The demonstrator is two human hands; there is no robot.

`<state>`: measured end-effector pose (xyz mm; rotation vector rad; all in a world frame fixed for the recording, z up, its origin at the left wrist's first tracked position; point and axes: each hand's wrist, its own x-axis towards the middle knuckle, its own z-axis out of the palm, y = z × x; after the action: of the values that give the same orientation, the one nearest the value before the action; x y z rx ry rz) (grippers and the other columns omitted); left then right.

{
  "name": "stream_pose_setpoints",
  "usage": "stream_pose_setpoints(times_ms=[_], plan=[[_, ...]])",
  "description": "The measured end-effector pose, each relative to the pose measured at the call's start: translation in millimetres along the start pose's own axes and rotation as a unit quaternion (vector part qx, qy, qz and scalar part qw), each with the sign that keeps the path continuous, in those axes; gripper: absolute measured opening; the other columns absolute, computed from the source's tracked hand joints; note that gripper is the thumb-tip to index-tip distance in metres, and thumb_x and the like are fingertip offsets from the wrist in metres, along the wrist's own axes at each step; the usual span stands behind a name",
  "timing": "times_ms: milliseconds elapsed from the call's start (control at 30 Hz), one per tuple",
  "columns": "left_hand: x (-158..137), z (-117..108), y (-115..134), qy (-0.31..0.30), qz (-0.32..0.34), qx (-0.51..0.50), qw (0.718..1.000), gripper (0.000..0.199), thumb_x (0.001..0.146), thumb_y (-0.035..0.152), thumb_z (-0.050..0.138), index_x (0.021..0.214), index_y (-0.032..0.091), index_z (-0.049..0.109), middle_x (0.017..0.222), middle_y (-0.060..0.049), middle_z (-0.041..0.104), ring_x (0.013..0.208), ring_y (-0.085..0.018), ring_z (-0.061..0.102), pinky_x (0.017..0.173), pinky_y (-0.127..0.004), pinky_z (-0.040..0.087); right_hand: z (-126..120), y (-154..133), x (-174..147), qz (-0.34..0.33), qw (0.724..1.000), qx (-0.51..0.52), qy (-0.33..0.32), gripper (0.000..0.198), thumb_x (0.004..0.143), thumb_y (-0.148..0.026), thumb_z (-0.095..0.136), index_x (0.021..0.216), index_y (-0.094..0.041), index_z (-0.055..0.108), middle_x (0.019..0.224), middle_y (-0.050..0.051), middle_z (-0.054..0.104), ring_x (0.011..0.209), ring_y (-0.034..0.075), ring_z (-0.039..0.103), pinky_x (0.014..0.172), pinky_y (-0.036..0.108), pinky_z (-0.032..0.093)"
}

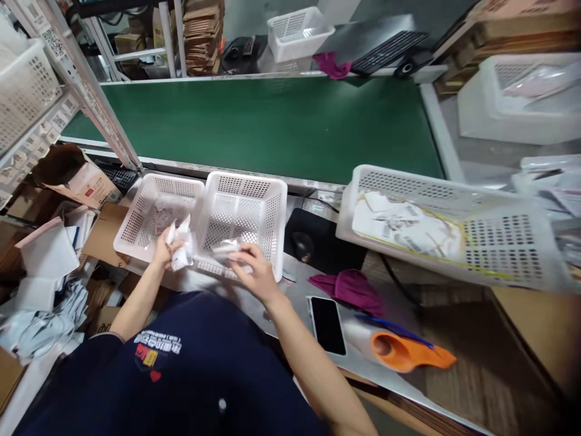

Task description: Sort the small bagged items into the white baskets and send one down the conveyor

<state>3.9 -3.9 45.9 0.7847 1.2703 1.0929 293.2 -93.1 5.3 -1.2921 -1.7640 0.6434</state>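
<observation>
My left hand [164, 247] is closed on several small clear plastic packets [182, 247], held over the front edge of the left white basket [129, 233]. Inside that basket lie more packets [166, 218], pale and pinkish. My right hand [255, 269] pinches a clear, whitish packet [226, 247] between thumb and fingers, above the front part of the right white basket [278, 212]. The perforated floor of the right basket shows behind it. What the packets contain is too blurred to tell.
Behind the baskets runs a green conveyor belt [272, 127]. To the right are a mouse [302, 245] on a black pad, a purple cloth [349, 290], a phone [327, 325], an orange tape dispenser [403, 351] and a long white basket [499, 242] holding white labelled packets.
</observation>
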Motion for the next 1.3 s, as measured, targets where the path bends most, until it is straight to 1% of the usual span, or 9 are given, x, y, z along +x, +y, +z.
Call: stream_pose_setpoints(times_ms=[133,233,367,533,700,800,900,1033,1300], plan=[[-9,23,2,-0.105,0.019,0.050,0.993,0.050,0.053,0.030,0.103,0.087,0.021,0.067,0.071,0.005,0.063,0.062,-0.011,0.051,0.059,-0.024,0.039,-19,-6,35,0.092,0.995,-0.038,0.032,0.064,0.100,-0.046,0.073,0.160,-0.025,0.064,0.169,0.023,0.053,0.162,0.044,0.049,0.132,0.075,0.043],[-16,35,7,-0.192,0.017,0.084,0.978,0.050,0.055,0.034,0.106,0.089,0.020,0.072,0.078,0.002,0.067,0.068,-0.014,0.055,0.064,-0.027,0.042,-21,-29,51,0.034,0.998,0.036,-0.048,0.078,0.102,-0.042,0.069,0.176,-0.032,0.044,0.183,0.017,0.040,0.171,0.038,0.038,0.131,0.065,0.048],[-20,38,9,-0.256,-0.031,0.096,0.961,0.053,0.055,0.035,0.105,0.099,0.020,0.079,0.087,-0.002,0.073,0.077,-0.018,0.062,0.072,-0.030,0.048,-23,-54,63,-0.014,0.988,0.080,-0.131,0.037,0.101,-0.033,0.066,0.135,-0.024,0.077,0.136,0.016,0.074,0.119,0.029,0.074,0.092,0.043,0.066],[-16,25,-2,-0.194,-0.113,0.022,0.974,0.059,0.053,0.033,0.096,0.107,0.020,0.076,0.100,-0.006,0.076,0.085,-0.022,0.067,0.075,-0.033,0.054,-40,-39,65,-0.020,0.997,0.035,-0.058,0.020,0.099,-0.026,0.062,0.109,-0.023,0.079,0.102,0.008,0.078,0.093,0.025,0.073,0.088,0.042,0.063],[-13,17,-7,-0.177,-0.103,0.028,0.978,0.053,0.052,0.024,0.093,0.101,0.020,0.074,0.099,-0.003,0.073,0.085,-0.020,0.064,0.074,-0.030,0.051,-41,-8,70,0.093,0.989,-0.059,0.100,0.052,0.095,-0.041,0.072,0.143,-0.021,0.072,0.153,0.021,0.067,0.147,0.042,0.061,0.127,0.067,0.050],[-15,22,-6,-0.183,-0.094,0.033,0.978,0.052,0.055,0.022,0.094,0.103,0.020,0.074,0.097,-0.003,0.073,0.086,-0.020,0.064,0.077,-0.031,0.053,-14,-10,65,0.201,0.978,0.059,0.012,0.093,0.089,-0.063,0.082,0.166,-0.018,0.053,0.172,0.027,0.050,0.155,0.046,0.056,0.127,0.069,0.050],[-18,33,-11,-0.172,-0.065,0.012,0.983,0.057,0.060,0.030,0.100,0.110,0.020,0.074,0.104,-0.004,0.075,0.096,-0.022,0.068,0.087,-0.034,0.057,26,-23,49,0.242,0.933,0.243,-0.114,0.093,0.087,-0.070,0.083,0.161,-0.023,0.055,0.160,0.021,0.064,0.133,0.036,0.072,0.116,0.060,0.061],[-18,41,-21,-0.132,-0.021,-0.001,0.991,0.065,0.066,0.040,0.103,0.120,0.020,0.073,0.121,-0.009,0.077,0.112,-0.025,0.071,0.098,-0.036,0.059,55,-33,31,0.209,0.931,0.290,-0.073,0.088,0.080,-0.056,0.089,0.156,-0.023,0.059,0.159,0.018,0.066,0.144,0.035,0.066,0.129,0.058,0.051],[1,28,-19,-0.114,0.022,0.067,0.991,0.062,0.077,0.050,0.094,0.126,0.022,0.069,0.130,-0.014,0.074,0.115,-0.032,0.075,0.088,-0.043,0.065,-17,-8,48,0.245,0.959,0.022,0.143,0.093,0.096,-0.073,0.071,0.169,-0.020,0.051,0.178,0.025,0.049,0.164,0.049,0.047,0.137,0.073,0.037]])
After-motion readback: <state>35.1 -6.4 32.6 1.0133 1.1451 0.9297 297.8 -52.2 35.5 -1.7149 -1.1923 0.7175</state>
